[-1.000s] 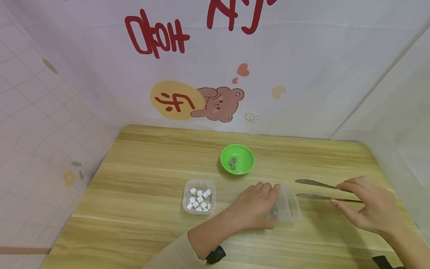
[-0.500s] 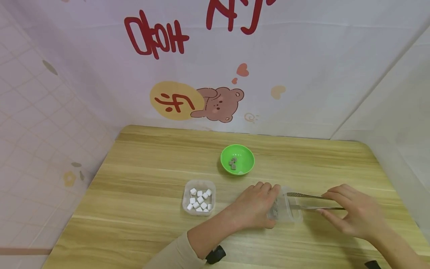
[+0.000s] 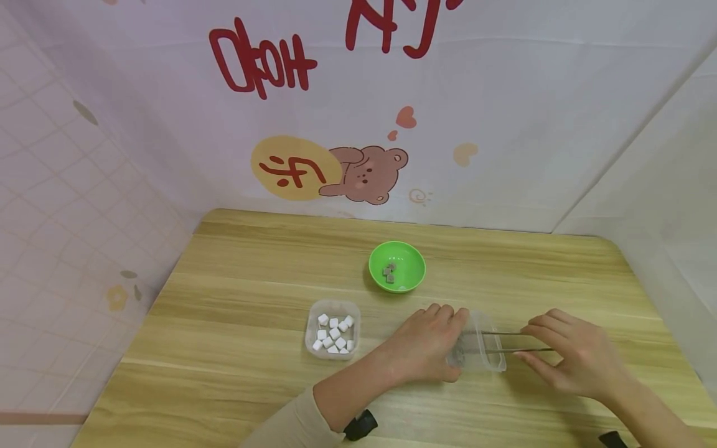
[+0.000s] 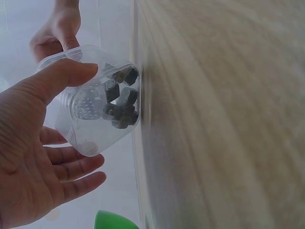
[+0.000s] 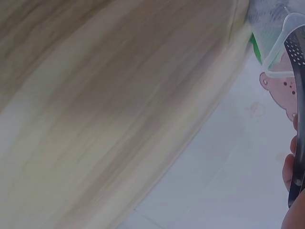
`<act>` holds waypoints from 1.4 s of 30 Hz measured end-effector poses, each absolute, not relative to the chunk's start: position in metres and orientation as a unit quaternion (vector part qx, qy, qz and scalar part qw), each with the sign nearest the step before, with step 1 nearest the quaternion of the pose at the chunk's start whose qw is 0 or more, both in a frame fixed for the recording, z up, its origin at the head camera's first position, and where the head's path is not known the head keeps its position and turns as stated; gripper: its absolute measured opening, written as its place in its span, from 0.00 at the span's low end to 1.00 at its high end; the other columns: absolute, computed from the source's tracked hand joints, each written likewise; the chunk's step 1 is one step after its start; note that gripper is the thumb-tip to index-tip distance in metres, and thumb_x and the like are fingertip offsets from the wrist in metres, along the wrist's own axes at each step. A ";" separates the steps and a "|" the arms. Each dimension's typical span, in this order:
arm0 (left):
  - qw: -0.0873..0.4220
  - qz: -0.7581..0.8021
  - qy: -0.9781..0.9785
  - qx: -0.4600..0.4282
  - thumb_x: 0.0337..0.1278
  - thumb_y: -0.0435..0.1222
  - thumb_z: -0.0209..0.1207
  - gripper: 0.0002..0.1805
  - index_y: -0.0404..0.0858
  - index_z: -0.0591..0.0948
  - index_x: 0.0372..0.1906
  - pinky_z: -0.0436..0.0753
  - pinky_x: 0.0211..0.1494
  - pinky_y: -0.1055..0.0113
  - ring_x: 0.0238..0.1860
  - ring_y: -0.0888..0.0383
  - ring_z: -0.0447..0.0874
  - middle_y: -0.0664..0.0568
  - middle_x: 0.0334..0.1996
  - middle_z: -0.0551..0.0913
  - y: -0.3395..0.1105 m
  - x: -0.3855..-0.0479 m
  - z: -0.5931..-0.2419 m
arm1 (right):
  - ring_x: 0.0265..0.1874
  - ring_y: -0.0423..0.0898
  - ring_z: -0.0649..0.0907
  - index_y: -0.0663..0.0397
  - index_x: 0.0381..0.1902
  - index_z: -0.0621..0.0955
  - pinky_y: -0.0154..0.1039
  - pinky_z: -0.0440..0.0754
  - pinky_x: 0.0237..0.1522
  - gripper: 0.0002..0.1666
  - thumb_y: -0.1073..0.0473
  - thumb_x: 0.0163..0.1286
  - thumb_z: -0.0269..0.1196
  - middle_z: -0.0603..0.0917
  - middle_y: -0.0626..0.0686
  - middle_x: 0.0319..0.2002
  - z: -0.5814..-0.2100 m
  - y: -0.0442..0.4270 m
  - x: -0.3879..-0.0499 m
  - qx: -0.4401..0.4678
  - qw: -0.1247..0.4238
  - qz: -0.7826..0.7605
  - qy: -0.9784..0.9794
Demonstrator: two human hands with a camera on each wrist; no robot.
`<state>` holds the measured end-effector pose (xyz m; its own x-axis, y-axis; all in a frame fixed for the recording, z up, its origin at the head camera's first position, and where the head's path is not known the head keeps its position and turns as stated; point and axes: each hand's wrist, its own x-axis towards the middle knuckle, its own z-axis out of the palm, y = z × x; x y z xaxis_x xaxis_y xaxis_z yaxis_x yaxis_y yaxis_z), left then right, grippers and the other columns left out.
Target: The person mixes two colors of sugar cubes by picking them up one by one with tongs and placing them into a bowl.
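Note:
My left hand grips a clear plastic container tipped on its side on the table, its mouth facing right. The left wrist view shows the thumb across the container's base and the other fingers along its far side. Several dark grey cubes lie inside, along the lower wall. In my right hand is a pair of metal tongs, pinched between thumb and fingers. Their perforated tips reach into the container's mouth, and the two arms stand apart. Whether they touch a cube cannot be told.
A green bowl with several grey-brown cubes stands behind the left hand. Further left is a square clear container of white cubes. A printed cloth wall rises behind the wooden table.
My right hand has moved left, bringing the tongs from outside the container into its mouth. The arms of the tongs have come somewhat closer together. My left hand and the container have stayed put.

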<state>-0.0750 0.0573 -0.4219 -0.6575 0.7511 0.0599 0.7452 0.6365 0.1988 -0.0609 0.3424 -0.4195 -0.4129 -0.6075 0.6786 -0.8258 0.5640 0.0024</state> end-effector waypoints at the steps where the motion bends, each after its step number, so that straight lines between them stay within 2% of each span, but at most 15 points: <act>1: 0.014 0.103 0.905 0.413 0.45 0.57 0.76 0.45 0.42 0.70 0.65 0.73 0.44 0.71 0.44 0.62 0.71 0.59 0.42 0.73 0.057 -0.075 -0.422 | 0.26 0.41 0.81 0.52 0.28 0.86 0.32 0.78 0.24 0.29 0.35 0.75 0.59 0.84 0.43 0.29 -0.419 0.341 -0.061 0.439 0.324 0.169 -0.821; 14: 0.004 0.098 0.904 0.417 0.45 0.57 0.75 0.44 0.41 0.70 0.65 0.73 0.43 0.71 0.43 0.61 0.71 0.59 0.42 0.73 0.058 -0.075 -0.422 | 0.24 0.41 0.78 0.53 0.28 0.86 0.31 0.77 0.24 0.26 0.43 0.80 0.57 0.83 0.45 0.28 -0.415 0.334 -0.063 0.473 0.327 0.150 -0.805; 22: 0.004 0.098 0.904 0.415 0.45 0.57 0.75 0.44 0.42 0.70 0.64 0.72 0.43 0.71 0.43 0.62 0.71 0.59 0.41 0.73 0.058 -0.075 -0.422 | 0.24 0.41 0.80 0.52 0.27 0.86 0.31 0.78 0.25 0.27 0.40 0.79 0.59 0.84 0.44 0.28 -0.416 0.338 -0.062 0.453 0.328 0.164 -0.813; 29: 0.000 0.097 0.904 0.416 0.45 0.56 0.75 0.42 0.42 0.71 0.63 0.72 0.41 0.71 0.42 0.62 0.71 0.59 0.40 0.73 0.058 -0.075 -0.422 | 0.24 0.41 0.80 0.51 0.26 0.86 0.30 0.76 0.22 0.29 0.36 0.77 0.59 0.83 0.43 0.26 -0.414 0.348 -0.056 0.419 0.338 0.169 -0.825; 34: 0.004 0.099 0.904 0.416 0.45 0.56 0.75 0.43 0.42 0.71 0.63 0.71 0.41 0.71 0.42 0.62 0.70 0.59 0.40 0.72 0.057 -0.075 -0.422 | 0.23 0.41 0.80 0.54 0.24 0.85 0.30 0.75 0.21 0.31 0.36 0.76 0.60 0.83 0.46 0.24 -0.410 0.355 -0.054 0.401 0.357 0.183 -0.823; 42: -0.001 0.095 0.904 0.416 0.45 0.57 0.75 0.43 0.42 0.71 0.64 0.71 0.41 0.71 0.42 0.62 0.71 0.59 0.40 0.73 0.057 -0.075 -0.421 | 0.22 0.39 0.79 0.61 0.22 0.84 0.22 0.72 0.28 0.34 0.36 0.74 0.63 0.83 0.49 0.22 -0.396 0.365 -0.052 0.375 0.393 0.218 -0.811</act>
